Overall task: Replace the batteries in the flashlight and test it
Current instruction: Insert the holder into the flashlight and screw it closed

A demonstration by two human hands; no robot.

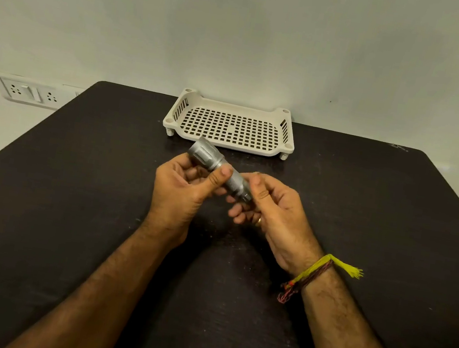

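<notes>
A silver metal flashlight (214, 163) is held above the dark table, its wide head pointing up and to the left. My left hand (186, 194) grips its barrel just behind the head, thumb laid on top. My right hand (270, 210) holds the tail end between thumb and fingers; the tail cap is mostly hidden by those fingers. No loose batteries are visible.
A cream perforated plastic tray (283, 147) stands at the far middle of the black table (66, 208), just beyond the flashlight, with nothing in it. A wall socket plate (32, 93) is on the wall at the left. Thread bands (314, 274) circle my right wrist.
</notes>
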